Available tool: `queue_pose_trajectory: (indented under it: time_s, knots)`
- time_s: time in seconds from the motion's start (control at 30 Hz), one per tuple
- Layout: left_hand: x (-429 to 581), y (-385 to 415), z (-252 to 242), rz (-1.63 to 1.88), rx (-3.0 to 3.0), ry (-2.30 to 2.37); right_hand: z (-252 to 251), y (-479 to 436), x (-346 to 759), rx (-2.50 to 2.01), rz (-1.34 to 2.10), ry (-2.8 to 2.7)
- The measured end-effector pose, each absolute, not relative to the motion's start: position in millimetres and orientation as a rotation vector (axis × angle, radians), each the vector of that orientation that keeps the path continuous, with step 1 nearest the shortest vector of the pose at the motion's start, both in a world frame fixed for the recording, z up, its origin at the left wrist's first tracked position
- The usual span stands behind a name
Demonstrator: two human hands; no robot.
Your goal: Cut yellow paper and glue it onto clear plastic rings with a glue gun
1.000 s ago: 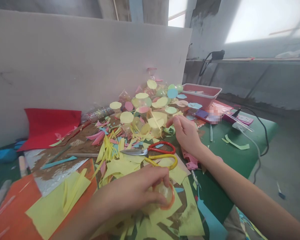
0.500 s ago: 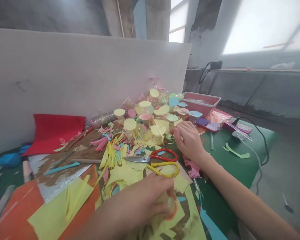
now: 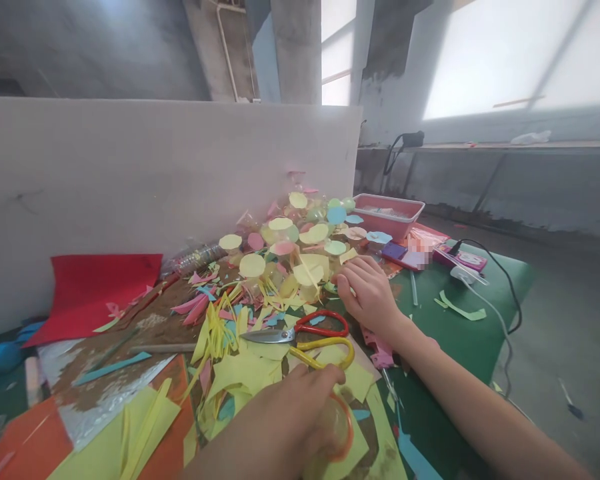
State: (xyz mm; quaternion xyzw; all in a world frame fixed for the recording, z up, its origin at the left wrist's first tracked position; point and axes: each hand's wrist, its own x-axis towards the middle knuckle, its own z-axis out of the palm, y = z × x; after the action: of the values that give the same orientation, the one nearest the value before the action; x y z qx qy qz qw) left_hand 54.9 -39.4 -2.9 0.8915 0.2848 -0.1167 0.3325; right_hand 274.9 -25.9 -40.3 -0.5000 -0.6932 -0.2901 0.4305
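My left hand [image 3: 305,407] is closed around a clear, rounded plastic piece with an orange rim [image 3: 347,427], low over yellow paper scraps [image 3: 250,373]. Just beyond it lies a pair of scissors [image 3: 273,336] with one red and one yellow handle, blades pointing left. My right hand [image 3: 367,293] has its fingers curled at the right edge of a heap of clear plastic pieces topped with coloured paper discs [image 3: 253,265]; whatever its fingertips grip is hidden. Beneath the right wrist, a pink glue gun [image 3: 380,353] rests on the table, partly covered.
A pink basket [image 3: 415,212] stands at the back right of the green table [image 3: 505,273]. Red paper [image 3: 105,287] leans on the white board [image 3: 155,167]. A black cable [image 3: 517,293] runs off the right edge. Blue strips [image 3: 115,369] and orange sheets [image 3: 35,437] lie left.
The view has tilted up slightly and turned right, so things sit lower and further left. Both hands keep nearly the same places relative to the scissors and heap.
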Motion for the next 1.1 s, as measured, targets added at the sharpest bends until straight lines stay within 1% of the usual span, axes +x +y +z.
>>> queue_pose_trajectory:
  time_s: [0.23, 0.33, 0.47, 0.57, 0.73, 0.8, 0.87, 1.0, 1.03, 1.1]
  knots:
    - [56, -41, -22, -0.242, 2.528, 0.659, -40, -26, 276, -1.26, -0.803, -1.818]
    - [58, -44, -19, -0.223, 2.587, 0.658, -40, -26, 274, -1.249, -0.814, -1.833]
    - [66, -45, -8, -0.368, 2.687, 0.596, -39, -27, 273, -1.236, -0.806, -1.841]
    - [67, -43, -18, -0.432, 2.769, 0.527, -39, -26, 277, -1.229, -0.794, -1.828]
    - [53, -45, -54, -0.146, 2.881, 0.58, -40, -25, 283, -1.245, -0.789, -1.79]
    - [52, -47, -58, -0.132, 2.911, 0.606, -39, -26, 283, -1.252, -0.778, -1.783]
    - [55, -49, -52, -0.22, 2.944, 0.626, -38, -27, 282, -1.242, -0.776, -1.792]
    - [57, -49, -23, -0.474, 2.881, 0.757, -36, -29, 278, -1.209, -0.766, -1.806]
    - [53, -47, -16, -0.414, 2.853, 0.795, -36, -29, 278, -1.206, -0.753, -1.804]
    - [42, -41, -5, -0.133, 2.775, 0.822, -36, -28, 278, -1.21, -0.721, -1.802]
